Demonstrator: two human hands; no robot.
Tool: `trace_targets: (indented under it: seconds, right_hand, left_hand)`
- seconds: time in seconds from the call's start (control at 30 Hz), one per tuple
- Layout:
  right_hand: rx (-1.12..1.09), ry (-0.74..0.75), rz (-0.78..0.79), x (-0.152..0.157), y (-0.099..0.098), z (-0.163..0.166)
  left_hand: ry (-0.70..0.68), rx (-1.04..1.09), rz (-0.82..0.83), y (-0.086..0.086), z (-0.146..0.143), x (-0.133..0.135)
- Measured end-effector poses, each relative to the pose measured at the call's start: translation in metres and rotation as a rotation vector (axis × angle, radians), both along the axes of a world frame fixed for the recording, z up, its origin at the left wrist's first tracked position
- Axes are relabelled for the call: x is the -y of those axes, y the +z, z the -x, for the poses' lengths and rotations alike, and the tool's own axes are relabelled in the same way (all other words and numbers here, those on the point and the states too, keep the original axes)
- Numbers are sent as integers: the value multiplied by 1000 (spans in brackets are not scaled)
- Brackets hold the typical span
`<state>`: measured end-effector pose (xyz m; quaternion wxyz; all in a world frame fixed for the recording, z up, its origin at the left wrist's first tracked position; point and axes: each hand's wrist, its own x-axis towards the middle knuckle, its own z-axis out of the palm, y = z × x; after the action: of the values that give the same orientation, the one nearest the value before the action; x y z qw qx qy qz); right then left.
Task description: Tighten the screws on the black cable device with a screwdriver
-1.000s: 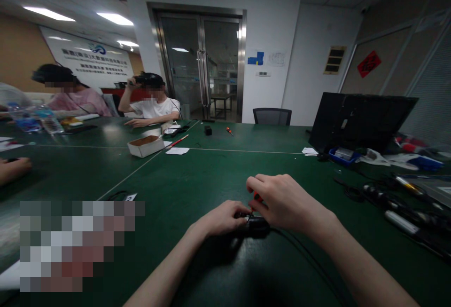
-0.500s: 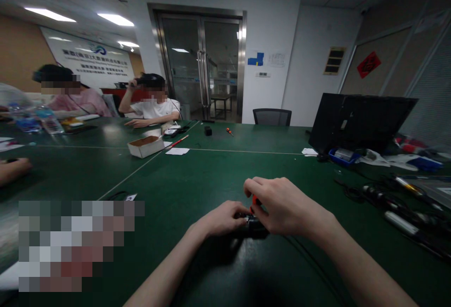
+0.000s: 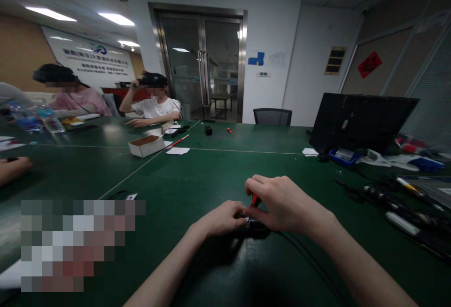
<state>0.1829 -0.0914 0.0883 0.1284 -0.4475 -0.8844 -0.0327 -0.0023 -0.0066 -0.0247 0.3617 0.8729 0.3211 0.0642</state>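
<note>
My right hand (image 3: 278,201) is closed around a small screwdriver (image 3: 255,200). Its orange-red handle shows between thumb and fingers, pointing down; the tip is hidden. Under it lies a black device (image 3: 256,228) with a shiny part near the fingers, whose exact kind I cannot make out. My left hand (image 3: 225,217) grips the device's left end with thumb and fingers, holding it low over the table. A dark cable (image 3: 306,250) runs from near the device toward the lower right.
The green table (image 3: 197,180) carries an open white box (image 3: 146,146), a red pencil-like stick (image 3: 179,141), a second orange screwdriver (image 3: 229,131) and a small black block (image 3: 208,130). At right stand a monitor (image 3: 362,121), a blue tray (image 3: 343,156) and cabled tools (image 3: 405,217). Co-workers sit at left.
My right hand has shifted its fingers slightly around the screwdriver, with its thumb now nearer my left fingertips. The left hand and the device hold nearly the same place.
</note>
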Motion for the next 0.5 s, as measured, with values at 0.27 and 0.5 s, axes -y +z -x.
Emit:
trace_targets:
  seconds: [0.27,0.5]
  right_hand:
    - [10,25,53,2,1,0]
    - [47,-12,44,1,2,1]
  left_hand:
    - [-23,4,-36,4,-1,1]
    - [-4,-5,-11,8,0,5]
